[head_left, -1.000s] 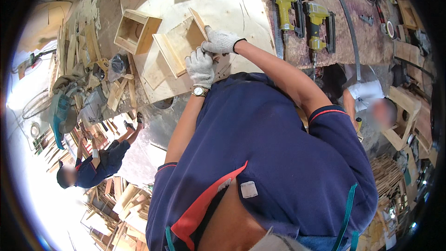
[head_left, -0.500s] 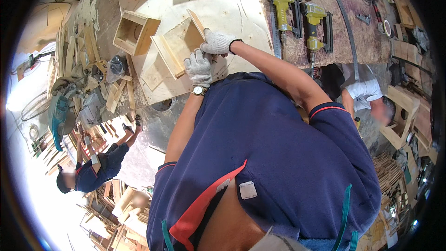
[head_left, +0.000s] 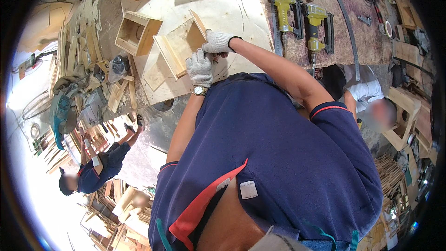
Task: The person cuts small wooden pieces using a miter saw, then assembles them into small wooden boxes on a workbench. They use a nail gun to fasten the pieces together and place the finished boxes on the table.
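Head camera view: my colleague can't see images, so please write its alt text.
A person's white-gloved left hand and right hand meet at the near right corner of an open pale-wood box on pale plywood. Another open wooden box lies left; two yellow-and-black nail guns lie right, on a worn brown bench.

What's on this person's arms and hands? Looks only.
Left hand and right hand: whitish fabric gloves, the right one with a dark cuff edge. A round, pale-faced watch sits at the left wrist. Forearms are bare below short navy sleeves with thin red-orange trim. No cables on them.
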Motion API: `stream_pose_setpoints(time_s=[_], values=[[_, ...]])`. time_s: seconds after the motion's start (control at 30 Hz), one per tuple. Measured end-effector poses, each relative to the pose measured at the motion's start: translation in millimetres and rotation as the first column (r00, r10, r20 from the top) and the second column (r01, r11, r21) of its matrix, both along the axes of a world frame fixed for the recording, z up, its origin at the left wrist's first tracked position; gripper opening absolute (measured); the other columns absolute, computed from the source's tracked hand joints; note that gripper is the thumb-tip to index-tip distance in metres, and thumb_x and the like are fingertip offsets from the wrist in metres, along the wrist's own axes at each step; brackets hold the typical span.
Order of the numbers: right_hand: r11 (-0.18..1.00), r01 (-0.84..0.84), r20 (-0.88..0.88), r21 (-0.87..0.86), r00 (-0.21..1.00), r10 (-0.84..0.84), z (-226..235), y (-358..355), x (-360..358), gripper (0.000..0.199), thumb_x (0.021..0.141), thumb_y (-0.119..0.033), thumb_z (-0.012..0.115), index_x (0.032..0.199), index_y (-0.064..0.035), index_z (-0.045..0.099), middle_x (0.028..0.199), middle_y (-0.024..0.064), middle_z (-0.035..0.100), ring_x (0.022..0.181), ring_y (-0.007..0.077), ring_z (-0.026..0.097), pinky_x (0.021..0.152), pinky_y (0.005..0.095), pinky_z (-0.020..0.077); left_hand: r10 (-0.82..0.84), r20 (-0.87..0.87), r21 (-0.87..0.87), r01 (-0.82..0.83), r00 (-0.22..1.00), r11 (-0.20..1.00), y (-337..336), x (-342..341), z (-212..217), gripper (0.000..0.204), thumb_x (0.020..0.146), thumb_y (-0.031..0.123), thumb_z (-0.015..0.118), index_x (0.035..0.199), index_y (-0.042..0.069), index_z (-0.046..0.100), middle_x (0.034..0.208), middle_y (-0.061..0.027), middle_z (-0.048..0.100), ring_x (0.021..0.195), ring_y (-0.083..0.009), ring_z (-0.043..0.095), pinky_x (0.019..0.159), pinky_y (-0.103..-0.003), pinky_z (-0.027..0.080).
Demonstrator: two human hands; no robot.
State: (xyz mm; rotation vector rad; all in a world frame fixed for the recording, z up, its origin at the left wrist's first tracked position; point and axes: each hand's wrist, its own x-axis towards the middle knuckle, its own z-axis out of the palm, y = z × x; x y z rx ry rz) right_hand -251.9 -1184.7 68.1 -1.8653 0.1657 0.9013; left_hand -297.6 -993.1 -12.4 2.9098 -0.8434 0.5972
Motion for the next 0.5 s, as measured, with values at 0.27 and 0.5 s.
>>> stream_pose_setpoints(time_s=[0.27, 0.5], values=[[1.0, 0.007, -0.027, -0.012, 1.0, -0.007, -2, 1, 2, 0.066, 0.095, -0.029, 0.068, 0.134, 0.0166, 0.041, 0.083, 0.0207, 0.072, 0.056, 0.0261, 0.07, 0.044, 0.0385, 0.0575, -0.094, 0.027, 0.14, 0.09, 0.995, 0.986, 0, -1, 14, 0.019, 0.091, 0.033, 0.075, 0.099, 0.017, 0.073, 0.106, 0.0009, 0.07, 0.088, -0.0196, 0.065, 0.077, -0.042, 0.047], [1.0, 0.015, -0.062, -0.003, 0.998, -0.015, 2, 2, 2, 0.065, 0.096, -0.026, 0.066, 0.137, 0.0163, 0.038, 0.082, 0.0203, 0.073, 0.056, 0.0252, 0.07, 0.046, 0.0381, 0.0589, 0.061, -0.095, -0.074, -0.068, 0.994, 0.995, -6, -8, 11, 0.017, 0.094, 0.029, 0.073, 0.101, 0.014, 0.071, 0.1, -0.0023, 0.07, 0.087, -0.0209, 0.064, 0.077, -0.043, 0.047]])
